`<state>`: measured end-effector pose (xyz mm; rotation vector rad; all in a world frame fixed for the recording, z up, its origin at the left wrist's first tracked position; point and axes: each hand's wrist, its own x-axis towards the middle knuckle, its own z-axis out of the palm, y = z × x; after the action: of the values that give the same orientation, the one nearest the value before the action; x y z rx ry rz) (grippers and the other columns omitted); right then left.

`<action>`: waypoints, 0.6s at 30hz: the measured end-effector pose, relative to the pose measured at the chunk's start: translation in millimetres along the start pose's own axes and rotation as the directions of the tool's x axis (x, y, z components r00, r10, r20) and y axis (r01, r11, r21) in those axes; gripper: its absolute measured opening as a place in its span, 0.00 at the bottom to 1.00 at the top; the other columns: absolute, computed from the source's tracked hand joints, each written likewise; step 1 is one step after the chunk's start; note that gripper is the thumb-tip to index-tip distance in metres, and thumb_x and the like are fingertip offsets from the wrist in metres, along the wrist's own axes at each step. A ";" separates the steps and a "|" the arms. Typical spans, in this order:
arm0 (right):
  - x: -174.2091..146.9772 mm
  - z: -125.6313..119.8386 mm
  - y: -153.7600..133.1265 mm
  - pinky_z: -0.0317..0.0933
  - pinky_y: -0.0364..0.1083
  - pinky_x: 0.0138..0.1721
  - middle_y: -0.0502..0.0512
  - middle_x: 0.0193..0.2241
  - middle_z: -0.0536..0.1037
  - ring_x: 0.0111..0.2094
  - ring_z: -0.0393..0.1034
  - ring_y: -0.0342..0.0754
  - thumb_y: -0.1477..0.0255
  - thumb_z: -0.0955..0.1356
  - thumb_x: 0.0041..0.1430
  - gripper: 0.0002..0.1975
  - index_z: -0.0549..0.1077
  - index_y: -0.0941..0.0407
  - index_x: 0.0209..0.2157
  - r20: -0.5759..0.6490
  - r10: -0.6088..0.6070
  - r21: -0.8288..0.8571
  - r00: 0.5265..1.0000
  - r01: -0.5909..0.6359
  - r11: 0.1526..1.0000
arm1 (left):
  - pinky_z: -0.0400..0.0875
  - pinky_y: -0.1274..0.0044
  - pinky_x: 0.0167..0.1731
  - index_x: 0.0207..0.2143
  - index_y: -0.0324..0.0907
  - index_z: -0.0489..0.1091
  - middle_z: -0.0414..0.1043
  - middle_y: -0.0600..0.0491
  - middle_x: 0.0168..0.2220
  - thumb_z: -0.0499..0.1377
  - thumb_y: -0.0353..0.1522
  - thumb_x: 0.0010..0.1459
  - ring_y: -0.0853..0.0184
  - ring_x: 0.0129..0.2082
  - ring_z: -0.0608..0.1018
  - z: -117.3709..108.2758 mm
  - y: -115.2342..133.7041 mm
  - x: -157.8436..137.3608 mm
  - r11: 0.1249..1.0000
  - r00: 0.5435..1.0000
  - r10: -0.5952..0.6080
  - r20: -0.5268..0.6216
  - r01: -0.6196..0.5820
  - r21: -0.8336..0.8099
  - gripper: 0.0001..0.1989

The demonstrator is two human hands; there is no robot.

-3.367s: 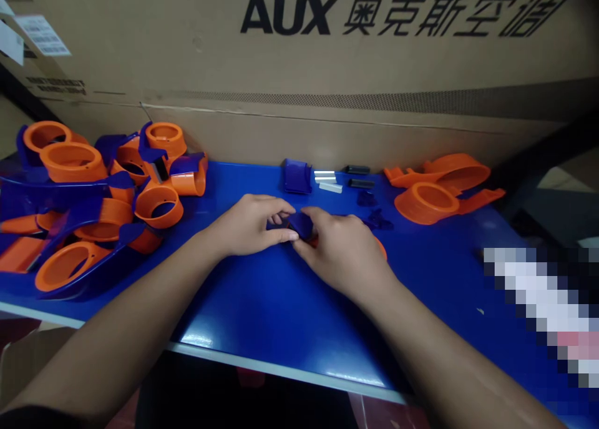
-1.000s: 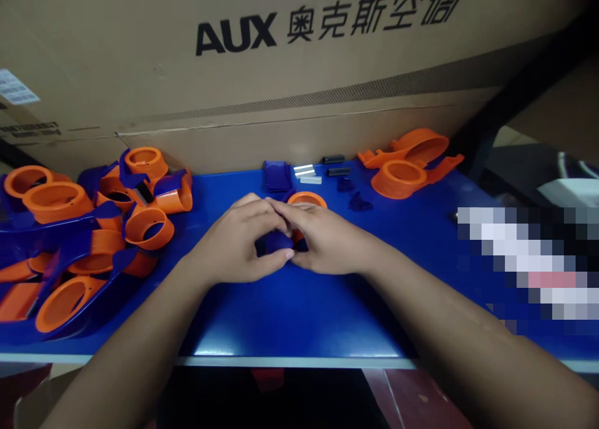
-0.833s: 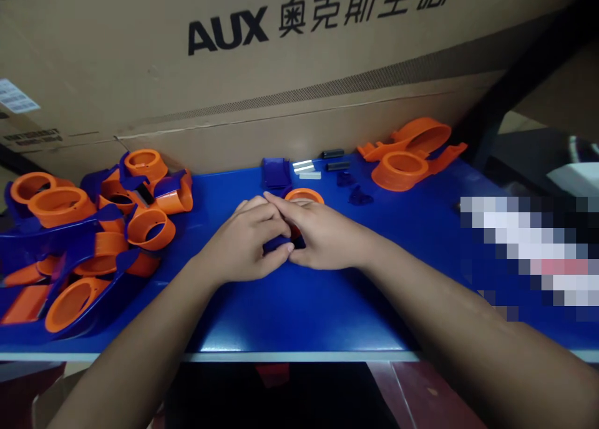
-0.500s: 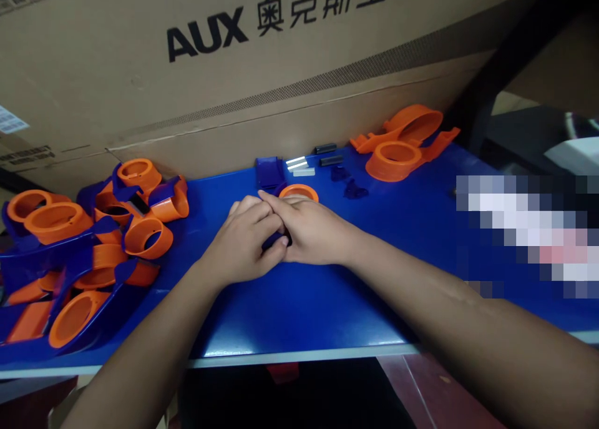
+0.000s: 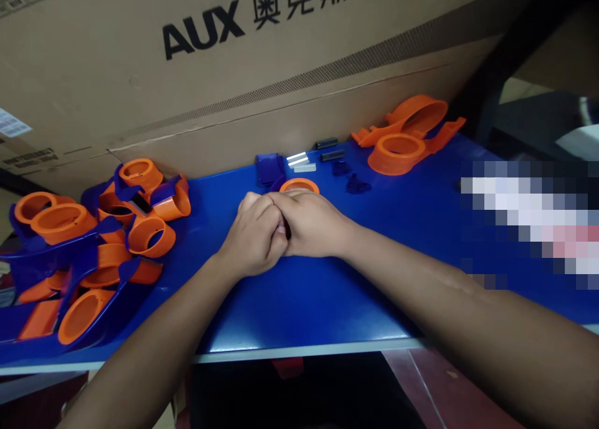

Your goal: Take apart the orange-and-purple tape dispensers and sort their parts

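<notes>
Left hand (image 5: 256, 234) has curled tighter against the right hand (image 5: 312, 223) beside the orange ring (image 5: 299, 183), hiding the blue piece seen earlier; whether either grips it, I cannot tell.

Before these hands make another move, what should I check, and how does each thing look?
1. Left hand and right hand together: ok, they touch.
2. Orange ring near the hands: ok, its rim shows just beyond the right hand.
3. View between the hands: not ok, they cover it.
4. Firm grip: cannot tell, for the same reason.
5. Black pieces apart from the hands: ok, farther back on the blue table.
6. Orange-and-blue pile apart from the left hand: ok, off to the left.
</notes>
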<state>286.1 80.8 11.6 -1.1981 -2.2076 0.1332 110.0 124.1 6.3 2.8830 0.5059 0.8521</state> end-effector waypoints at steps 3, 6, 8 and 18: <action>0.1 -0.6 -0.4 0.62 0.51 0.42 0.57 0.34 0.78 0.38 0.73 0.55 0.68 0.70 0.50 0.14 0.64 0.55 0.37 0.009 -0.003 0.016 1.000 0.002 1.000 | 0.62 0.64 0.41 0.32 0.44 0.59 0.68 0.49 0.34 0.50 0.29 0.60 0.61 0.37 0.69 2.1 1.2 0.6 1.000 0.999 0.009 -0.050 -0.010 -0.028 0.03; 0.0 -1.2 0.2 0.62 0.51 0.41 0.58 0.35 0.78 0.39 0.73 0.56 0.68 0.70 0.51 0.15 0.65 0.55 0.39 0.013 -0.002 0.015 1.000 0.002 1.000 | 0.63 0.64 0.41 0.31 0.44 0.59 0.68 0.50 0.33 0.50 0.29 0.61 0.61 0.36 0.69 -0.4 1.4 2.1 0.999 0.999 0.014 -0.044 -0.016 -0.046 0.04; -0.2 -2.1 1.5 0.62 0.50 0.41 0.58 0.35 0.78 0.39 0.73 0.56 0.69 0.70 0.50 0.16 0.66 0.56 0.40 0.012 0.004 0.011 1.000 -0.004 1.000 | 0.64 0.64 0.42 0.33 0.44 0.62 0.70 0.50 0.34 0.53 0.31 0.61 0.61 0.37 0.71 -6.1 -1.2 2.0 0.995 0.999 0.021 -0.032 -0.024 -0.100 0.03; -1.8 -10.9 7.6 0.62 0.49 0.40 0.53 0.33 0.78 0.36 0.74 0.53 0.65 0.77 0.46 0.26 0.71 0.57 0.47 0.057 -0.026 0.101 0.998 0.020 0.995 | 0.71 0.65 0.45 0.45 0.43 0.70 0.74 0.47 0.43 0.67 0.35 0.52 0.59 0.43 0.76 -35.2 -21.5 -5.1 0.963 0.998 0.039 -0.045 -0.050 -0.265 0.18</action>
<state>298.5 81.7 16.8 -1.1262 -2.2365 0.2697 80.7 142.4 29.3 2.6456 0.3034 0.9075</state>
